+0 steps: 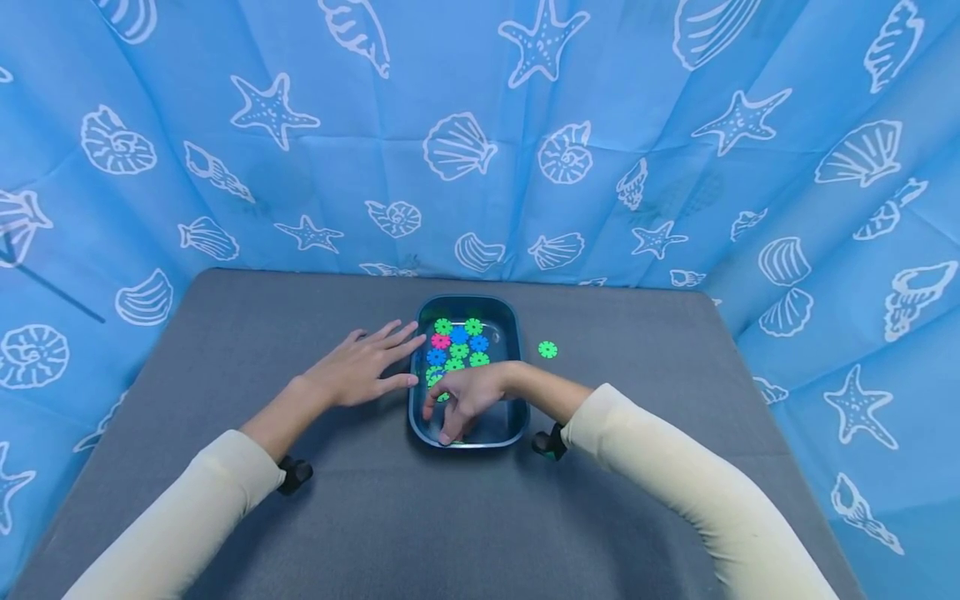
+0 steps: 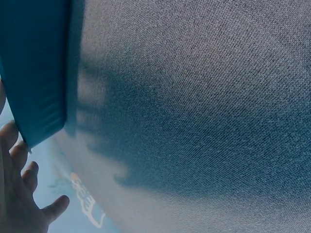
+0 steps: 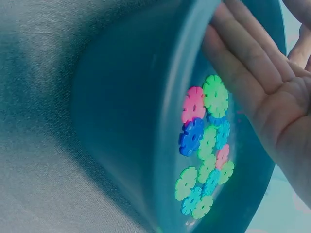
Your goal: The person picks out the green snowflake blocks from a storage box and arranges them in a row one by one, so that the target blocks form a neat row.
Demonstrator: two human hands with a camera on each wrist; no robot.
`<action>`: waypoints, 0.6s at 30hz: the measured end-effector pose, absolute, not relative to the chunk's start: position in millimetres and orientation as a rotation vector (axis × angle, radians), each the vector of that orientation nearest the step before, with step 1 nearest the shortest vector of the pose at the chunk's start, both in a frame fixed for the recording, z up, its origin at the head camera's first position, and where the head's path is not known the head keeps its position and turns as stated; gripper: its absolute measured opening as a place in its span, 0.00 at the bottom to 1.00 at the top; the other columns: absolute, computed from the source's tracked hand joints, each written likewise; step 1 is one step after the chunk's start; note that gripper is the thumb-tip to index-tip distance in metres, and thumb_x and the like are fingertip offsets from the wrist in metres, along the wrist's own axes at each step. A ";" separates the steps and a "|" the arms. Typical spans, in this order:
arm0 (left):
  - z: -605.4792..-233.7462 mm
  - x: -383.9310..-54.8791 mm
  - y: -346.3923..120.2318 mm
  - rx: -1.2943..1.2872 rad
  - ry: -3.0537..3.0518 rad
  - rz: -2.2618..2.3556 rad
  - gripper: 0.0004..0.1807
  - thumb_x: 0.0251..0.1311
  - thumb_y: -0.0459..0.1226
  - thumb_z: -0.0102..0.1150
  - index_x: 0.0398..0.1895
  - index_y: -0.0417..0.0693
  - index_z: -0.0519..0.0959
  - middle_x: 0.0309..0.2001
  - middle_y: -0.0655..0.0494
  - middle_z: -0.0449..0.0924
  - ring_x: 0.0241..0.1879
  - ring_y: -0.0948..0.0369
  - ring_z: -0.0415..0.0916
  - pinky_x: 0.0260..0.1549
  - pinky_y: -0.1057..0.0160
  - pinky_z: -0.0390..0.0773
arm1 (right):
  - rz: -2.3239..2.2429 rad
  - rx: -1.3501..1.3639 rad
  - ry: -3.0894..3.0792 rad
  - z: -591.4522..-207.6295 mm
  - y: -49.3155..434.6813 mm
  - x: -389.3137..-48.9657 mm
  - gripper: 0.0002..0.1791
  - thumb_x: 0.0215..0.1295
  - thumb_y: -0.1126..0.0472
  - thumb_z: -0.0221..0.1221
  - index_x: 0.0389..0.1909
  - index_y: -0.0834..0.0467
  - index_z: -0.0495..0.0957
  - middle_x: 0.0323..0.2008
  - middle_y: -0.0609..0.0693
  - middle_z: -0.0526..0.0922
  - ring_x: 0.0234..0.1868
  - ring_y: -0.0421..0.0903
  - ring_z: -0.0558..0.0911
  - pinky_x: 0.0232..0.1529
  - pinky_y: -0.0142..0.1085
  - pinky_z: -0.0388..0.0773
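Note:
A dark blue plastic tub (image 1: 512, 429) sits on the table with several flower-shaped snowflake discs lying on its floor, among them a green disc (image 1: 473, 327), a pink disc (image 1: 440, 342) and a blue disc (image 1: 478, 342). My left hand (image 1: 367, 364) is spread palm down, its fingertips right at the tub's left rim. Inside the near left part of the tub is my right hand (image 1: 472, 396), fingers pointing down toward the bottom. From the right wrist, its fingers (image 3: 248, 53) look fairly straight beside the discs. A sliver of green shows below the right fingertips.
One loose green disc (image 1: 548, 349) lies on the table right of the tub. The grey cloth-covered table (image 1: 315, 533) ends at a blue curtain (image 1: 405, 100) printed with white shells and starfish. A dark wrist mount (image 1: 550, 442) hangs under the right sleeve.

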State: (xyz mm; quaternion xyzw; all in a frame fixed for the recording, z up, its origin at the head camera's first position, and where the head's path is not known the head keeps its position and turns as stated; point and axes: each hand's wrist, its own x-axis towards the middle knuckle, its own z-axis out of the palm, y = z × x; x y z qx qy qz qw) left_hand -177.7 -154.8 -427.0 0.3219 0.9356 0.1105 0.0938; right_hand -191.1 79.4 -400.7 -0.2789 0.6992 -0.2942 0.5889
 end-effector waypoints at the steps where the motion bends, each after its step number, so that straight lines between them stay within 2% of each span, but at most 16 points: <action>1: -426.8 -177.7 -154.5 0.956 2.774 0.331 0.41 0.69 0.61 0.48 0.79 0.55 0.55 0.79 0.50 0.49 0.77 0.43 0.44 0.65 0.28 0.51 | -0.690 -0.649 1.637 -399.4 79.2 -190.1 0.25 0.70 0.62 0.62 0.64 0.59 0.67 0.41 0.52 0.88 0.47 0.47 0.86 0.55 0.38 0.78; 6: -426.7 -177.9 -153.7 0.963 2.775 0.330 0.41 0.69 0.61 0.49 0.79 0.54 0.56 0.79 0.49 0.50 0.77 0.43 0.45 0.65 0.28 0.51 | -0.689 -0.655 1.693 -394.6 78.4 -186.0 0.26 0.68 0.62 0.64 0.64 0.58 0.68 0.42 0.48 0.88 0.49 0.41 0.85 0.64 0.46 0.71; 8: -426.5 -178.1 -153.6 0.968 2.775 0.331 0.41 0.69 0.61 0.49 0.79 0.55 0.55 0.79 0.50 0.49 0.77 0.44 0.45 0.65 0.28 0.52 | -0.681 -0.674 1.704 -392.2 79.5 -185.3 0.25 0.68 0.62 0.64 0.64 0.58 0.69 0.42 0.47 0.88 0.49 0.40 0.85 0.64 0.47 0.70; 18: -429.7 -178.6 -154.3 0.972 2.792 0.302 0.40 0.69 0.61 0.48 0.79 0.55 0.56 0.79 0.50 0.50 0.77 0.43 0.45 0.65 0.28 0.52 | -0.729 -0.694 1.756 -383.2 90.3 -184.3 0.25 0.67 0.63 0.64 0.63 0.61 0.72 0.40 0.49 0.89 0.47 0.43 0.87 0.57 0.40 0.78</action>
